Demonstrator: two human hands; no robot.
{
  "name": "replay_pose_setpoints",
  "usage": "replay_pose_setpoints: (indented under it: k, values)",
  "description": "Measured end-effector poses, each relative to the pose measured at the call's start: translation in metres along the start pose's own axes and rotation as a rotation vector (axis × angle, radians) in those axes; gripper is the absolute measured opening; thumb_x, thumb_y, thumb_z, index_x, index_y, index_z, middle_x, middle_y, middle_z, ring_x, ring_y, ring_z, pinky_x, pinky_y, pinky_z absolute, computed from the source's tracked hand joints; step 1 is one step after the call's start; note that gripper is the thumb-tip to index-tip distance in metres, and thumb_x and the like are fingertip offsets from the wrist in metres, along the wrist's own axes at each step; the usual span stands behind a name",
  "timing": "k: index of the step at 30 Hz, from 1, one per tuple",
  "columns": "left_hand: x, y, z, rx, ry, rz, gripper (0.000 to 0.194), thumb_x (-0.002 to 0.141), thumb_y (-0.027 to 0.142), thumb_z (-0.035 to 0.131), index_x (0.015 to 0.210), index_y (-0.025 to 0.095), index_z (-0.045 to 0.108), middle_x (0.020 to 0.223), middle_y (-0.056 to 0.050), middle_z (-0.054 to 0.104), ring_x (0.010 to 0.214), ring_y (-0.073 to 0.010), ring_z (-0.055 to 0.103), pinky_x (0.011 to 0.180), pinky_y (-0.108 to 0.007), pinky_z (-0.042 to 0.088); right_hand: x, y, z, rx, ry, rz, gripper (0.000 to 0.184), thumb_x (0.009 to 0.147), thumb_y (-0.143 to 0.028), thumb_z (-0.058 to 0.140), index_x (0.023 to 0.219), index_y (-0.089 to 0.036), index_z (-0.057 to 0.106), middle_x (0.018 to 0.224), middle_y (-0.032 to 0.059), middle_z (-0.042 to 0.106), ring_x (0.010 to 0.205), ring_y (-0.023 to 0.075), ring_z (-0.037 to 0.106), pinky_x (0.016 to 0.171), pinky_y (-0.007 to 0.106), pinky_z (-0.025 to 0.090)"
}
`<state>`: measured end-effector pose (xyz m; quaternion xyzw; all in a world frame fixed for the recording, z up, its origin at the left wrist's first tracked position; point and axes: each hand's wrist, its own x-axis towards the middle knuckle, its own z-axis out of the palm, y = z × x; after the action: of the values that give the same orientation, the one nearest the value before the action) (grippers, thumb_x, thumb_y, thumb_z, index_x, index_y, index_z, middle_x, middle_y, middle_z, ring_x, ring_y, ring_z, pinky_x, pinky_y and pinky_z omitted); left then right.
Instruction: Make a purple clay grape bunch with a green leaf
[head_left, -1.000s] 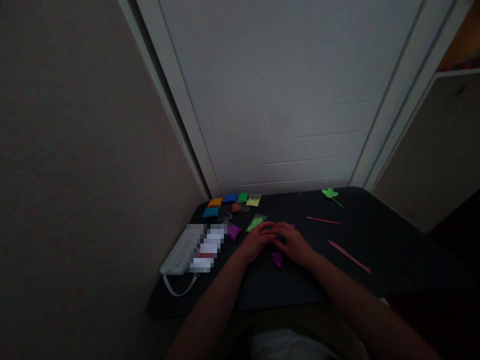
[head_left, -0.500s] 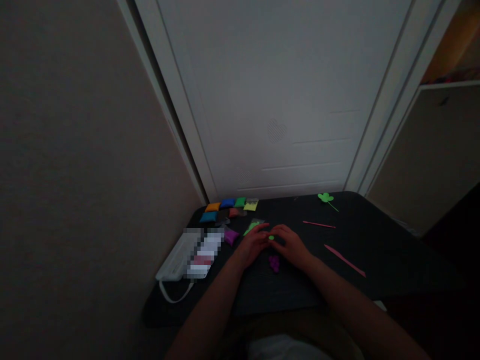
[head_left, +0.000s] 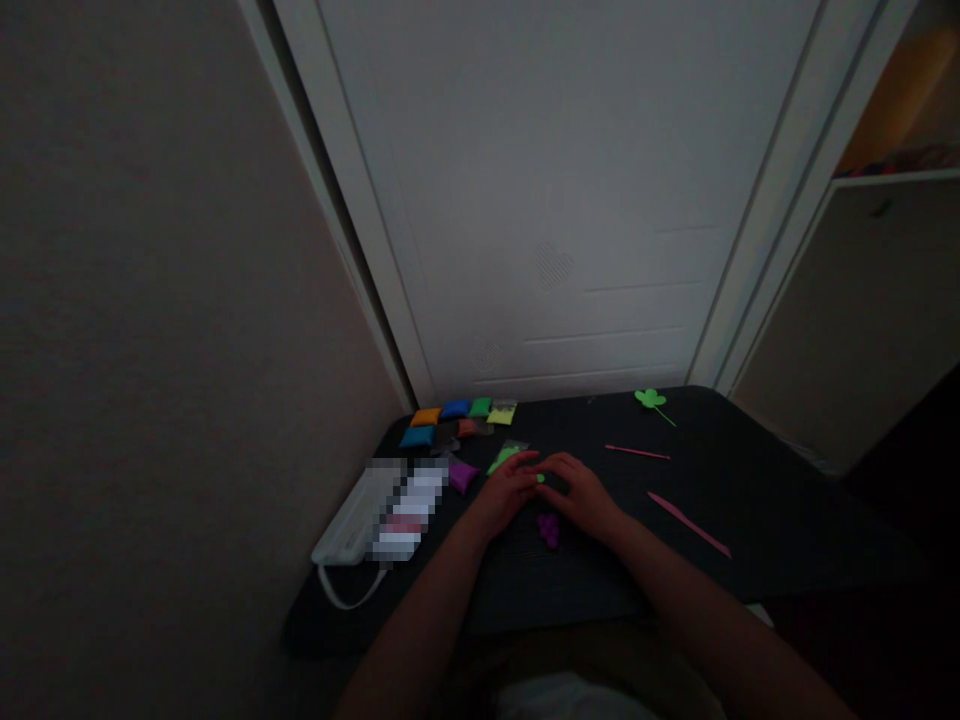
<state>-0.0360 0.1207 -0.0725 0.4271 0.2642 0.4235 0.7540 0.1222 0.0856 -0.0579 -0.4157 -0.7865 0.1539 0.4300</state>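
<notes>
A small light green piece of modelling clay [head_left: 540, 479] shows between the fingertips of both hands, low over the dark table. My left hand [head_left: 507, 494] pinches it from the left, its upper fingers reaching past it. From the other side my right hand [head_left: 582, 492] curls its thumb and fingertips around the same piece. Just below the hands lies a cluster of purple clay balls [head_left: 548, 530], shaped like a grape bunch. Behind my left fingers rests a partly covered packet of light green clay [head_left: 505, 457].
Several coloured clay packets [head_left: 456, 408] lie at the back left, with a purple packet [head_left: 462, 477] nearer. A white case [head_left: 352, 530] with a strap stands left. On the right are a thin pink tool [head_left: 637, 452], a pink clay knife [head_left: 688, 524] and a green clay clover [head_left: 650, 399].
The green piece and the fingertips around it have shifted very slightly. The view has tilted a little; the things on the table stay in place.
</notes>
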Motion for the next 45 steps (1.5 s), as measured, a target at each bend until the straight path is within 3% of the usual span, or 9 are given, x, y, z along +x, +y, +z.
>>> replay_pose_setpoints:
  k: [15,34,45]
  values:
    - [-0.002,0.001,0.0,0.002,-0.015,-0.001,0.044,0.065,0.014,0.065,0.106,0.017,0.052,0.088,-0.005,0.062,0.08,-0.0149,0.059,0.079,-0.033,0.042,-0.001,0.006,0.005,-0.036,0.028,0.002,0.016,0.078,-0.02,0.053,0.093,-0.022,0.058,0.094,0.0046,0.057,0.092,0.0166,0.054,0.082,0.033,0.044]
    - [-0.002,0.0,0.0,0.013,-0.018,0.011,0.043,0.065,0.011,0.064,0.105,0.016,0.052,0.083,-0.004,0.061,0.076,-0.0131,0.058,0.075,-0.03,0.042,-0.001,0.006,0.007,-0.036,0.011,-0.006,0.017,0.077,-0.02,0.053,0.094,-0.023,0.057,0.095,0.0043,0.058,0.092,0.0171,0.054,0.082,0.034,0.044]
    - [-0.001,0.0,0.002,0.02,0.052,-0.034,0.047,0.057,0.012,0.07,0.102,0.015,0.055,0.078,-0.003,0.062,0.068,-0.0123,0.058,0.072,-0.03,0.042,-0.003,0.012,0.01,-0.026,-0.014,0.007,0.02,0.076,-0.018,0.051,0.094,-0.023,0.056,0.094,0.0048,0.059,0.091,0.0193,0.056,0.08,0.036,0.046]
